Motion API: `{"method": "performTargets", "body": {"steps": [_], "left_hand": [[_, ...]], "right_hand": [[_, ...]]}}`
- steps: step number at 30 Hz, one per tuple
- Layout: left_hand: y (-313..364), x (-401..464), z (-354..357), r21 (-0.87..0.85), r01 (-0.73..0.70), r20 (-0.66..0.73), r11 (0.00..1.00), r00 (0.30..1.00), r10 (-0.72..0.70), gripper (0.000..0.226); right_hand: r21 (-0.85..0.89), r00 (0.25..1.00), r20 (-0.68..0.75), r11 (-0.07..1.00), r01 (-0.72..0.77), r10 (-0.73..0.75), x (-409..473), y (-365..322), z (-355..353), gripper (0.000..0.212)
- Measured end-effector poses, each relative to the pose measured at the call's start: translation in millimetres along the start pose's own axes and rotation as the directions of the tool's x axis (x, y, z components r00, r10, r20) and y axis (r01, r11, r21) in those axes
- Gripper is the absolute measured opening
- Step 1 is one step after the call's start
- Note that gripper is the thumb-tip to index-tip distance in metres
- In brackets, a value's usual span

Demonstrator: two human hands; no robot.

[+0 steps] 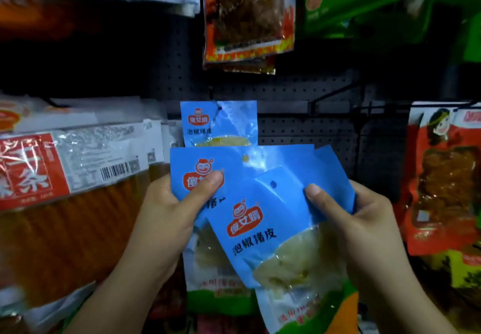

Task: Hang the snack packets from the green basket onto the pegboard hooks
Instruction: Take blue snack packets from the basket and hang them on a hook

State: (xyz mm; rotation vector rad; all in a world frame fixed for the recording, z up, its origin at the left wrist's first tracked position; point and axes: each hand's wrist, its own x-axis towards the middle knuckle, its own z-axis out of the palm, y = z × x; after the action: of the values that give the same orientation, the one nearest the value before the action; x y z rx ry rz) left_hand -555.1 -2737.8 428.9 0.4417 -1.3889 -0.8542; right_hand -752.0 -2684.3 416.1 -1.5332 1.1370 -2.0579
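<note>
I am holding a fanned stack of blue packets just below the hung blue packet, which sits on its pegboard hook. My left hand is clamping the rear packet, thumb pressed over its logo, to steady the stack. My right hand is pinching the front packet beside its punched hole, probably to separate it and keep the hole exposed for threading. The green basket is not in view.
</note>
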Motion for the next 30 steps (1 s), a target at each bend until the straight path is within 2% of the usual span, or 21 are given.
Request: {"method": "performTargets", "body": {"steps": [3, 6, 10, 14, 19, 23, 30], "left_hand": [[13.0, 18.6, -2.3, 0.071, -0.109, -0.105, 0.992, 0.988, 0.116, 0.019], [25.0, 33.3, -4.9, 0.138, -0.202, -0.148, 0.97, 0.964, 0.222, 0.006], [38.9, 51.5, -8.6, 0.162, -0.256, -0.195, 0.953, 0.939, 0.285, 0.009], [51.1, 61.5, -12.5, 0.173, -0.322, -0.194, 0.931, 0.915, 0.353, 0.012], [49.9, 70.6, -11.0, 0.198, -0.318, -0.193, 0.927, 0.915, 0.355, 0.026], [41.9, 69.8, -11.0, 0.203, -0.261, -0.177, 0.944, 0.938, 0.297, 0.016], [40.0, 68.2, -12.3, 0.244, -0.273, -0.194, 0.931, 0.926, 0.323, 0.009]], "right_hand": [[-0.006, 0.997, 0.028, 0.997, 0.071, -0.071, 18.7, -8.2, 11.3, 0.011], [-0.01, 0.988, 0.054, 0.99, 0.144, -0.143, 34.4, -16.2, 22.6, 0.019], [0.036, 0.977, 0.074, 0.98, 0.198, -0.2, 51.8, -22.9, 34.6, 0.007], [0.081, 0.966, 0.083, 0.968, 0.239, -0.246, 61.6, -30.5, 41.3, 0.006], [0.056, 0.97, 0.074, 0.972, 0.226, -0.23, 69.4, -26.4, 44.8, 0.005], [0.057, 0.983, 0.076, 0.985, 0.164, -0.168, 66.8, -16.9, 43.3, 0.004], [0.056, 0.984, 0.053, 0.984, 0.168, -0.171, 66.0, -9.4, 42.3, 0.014]]}}
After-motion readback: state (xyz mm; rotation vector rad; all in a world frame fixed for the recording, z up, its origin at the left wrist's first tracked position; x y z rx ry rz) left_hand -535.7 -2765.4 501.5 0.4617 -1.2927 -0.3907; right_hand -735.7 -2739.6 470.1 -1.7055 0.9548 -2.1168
